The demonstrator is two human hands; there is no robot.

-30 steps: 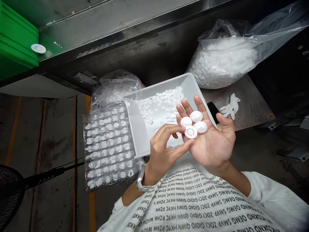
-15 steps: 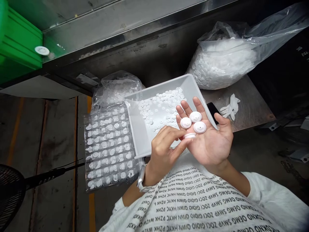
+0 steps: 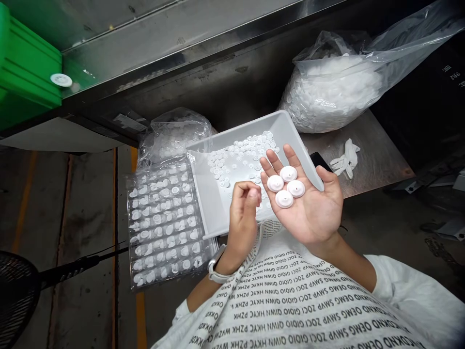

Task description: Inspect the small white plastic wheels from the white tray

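My right hand (image 3: pixel 307 206) is held palm up, fingers stretched out, and carries several white plastic gears (image 3: pixel 284 198) lying side by side on the palm and finger bases. To its left, my left hand (image 3: pixel 245 218) is closed, thumb against curled fingers. Whatever may be inside it is hidden. It is apart from the gears and wears a white-banded watch (image 3: pixel 215 271). Both hands are above the near side of a grey plastic tray (image 3: pixel 214 213), where many small white round parts (image 3: pixel 250 144) lie scattered, mostly toward the back.
A clear blister tray (image 3: pixel 165 228) of white parts lies left of the grey tray. Behind it sits a plastic bag (image 3: pixel 178 133); a larger filled bag (image 3: pixel 330 92) stands back right. White gloves (image 3: pixel 347 159), a green bin (image 3: pixel 29 68) and a fan (image 3: pixel 18 295) are also around.
My left hand has let go of a gear at my right palm and drawn back left, its fingers curling in. That gear now lies flat with the others. The right hand has shifted slightly left.
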